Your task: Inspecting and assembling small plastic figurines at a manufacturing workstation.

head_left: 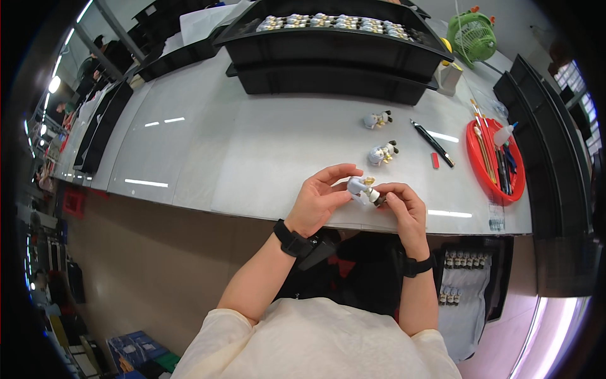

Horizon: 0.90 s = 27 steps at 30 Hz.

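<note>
Between my two hands, over the table's front edge, is a small figurine [360, 187] with a pale blue-grey head, a white body and a dark base. My left hand [317, 201] has its thumb and fingers around the head end. My right hand [405, 211] pinches the dark base end. Two similar figurines lie on their sides on the table: one figurine [382, 153] just beyond my hands, another figurine [377, 119] farther back. To their right are a black pen-like tool [433, 143] and a small red block [435, 160].
Stacked black trays [334, 60] filled with figurines stand at the back. A red basket [473, 165] of brushes, pens and a small bottle sits at the right, near black bins [555, 170]. A green fan [472, 38] stands behind. Below the table, another tray [499, 284] holds figurines.
</note>
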Tool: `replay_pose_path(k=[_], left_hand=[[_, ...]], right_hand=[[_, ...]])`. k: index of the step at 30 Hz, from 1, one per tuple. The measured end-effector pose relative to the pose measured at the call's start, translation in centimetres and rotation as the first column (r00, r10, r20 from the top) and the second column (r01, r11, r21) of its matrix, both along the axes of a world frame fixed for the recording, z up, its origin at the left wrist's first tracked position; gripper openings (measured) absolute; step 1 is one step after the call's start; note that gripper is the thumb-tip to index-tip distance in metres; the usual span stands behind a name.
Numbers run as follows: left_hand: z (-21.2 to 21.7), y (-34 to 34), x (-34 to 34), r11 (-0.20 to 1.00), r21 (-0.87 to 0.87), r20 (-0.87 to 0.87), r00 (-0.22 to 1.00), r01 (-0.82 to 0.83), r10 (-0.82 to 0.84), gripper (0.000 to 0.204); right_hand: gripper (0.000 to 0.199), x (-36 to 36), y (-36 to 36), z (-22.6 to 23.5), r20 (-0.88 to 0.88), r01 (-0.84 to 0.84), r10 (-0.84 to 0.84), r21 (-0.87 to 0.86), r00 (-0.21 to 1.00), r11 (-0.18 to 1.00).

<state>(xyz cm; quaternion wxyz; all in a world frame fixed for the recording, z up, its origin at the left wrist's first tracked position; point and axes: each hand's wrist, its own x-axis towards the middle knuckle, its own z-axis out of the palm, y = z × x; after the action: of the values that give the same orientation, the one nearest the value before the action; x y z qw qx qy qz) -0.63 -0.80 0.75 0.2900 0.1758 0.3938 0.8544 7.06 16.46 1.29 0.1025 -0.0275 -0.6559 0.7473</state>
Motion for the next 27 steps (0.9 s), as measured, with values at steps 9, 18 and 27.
replay_pose_path(k=[9, 18, 27], left_hand=[[-0.1, 0.6, 0.6, 0.993, -0.119, -0.152, 0.988, 0.012, -0.030, 0.039], [-0.6, 0.5, -0.2, 0.974, -0.224, -0.161, 0.987, -0.040, 0.003, 0.033], [-0.6, 0.8, 0.0, 0.968, -0.247, -0.145, 0.989, -0.035, -0.001, 0.031]], right_hand=[[0.019, 0.5, 1.1, 0.3, 0.015, -0.145, 0.145, 0.063, 0.989, 0.987], [0.040, 12.2, 12.5, -2.8, -0.203, 0.577, -0.583, -0.092, 0.787, 0.811], [0.035, 33.6, 24.3, -18.1, 0.010, 0.649, -0.981, 0.748, 0.194, 0.136]])
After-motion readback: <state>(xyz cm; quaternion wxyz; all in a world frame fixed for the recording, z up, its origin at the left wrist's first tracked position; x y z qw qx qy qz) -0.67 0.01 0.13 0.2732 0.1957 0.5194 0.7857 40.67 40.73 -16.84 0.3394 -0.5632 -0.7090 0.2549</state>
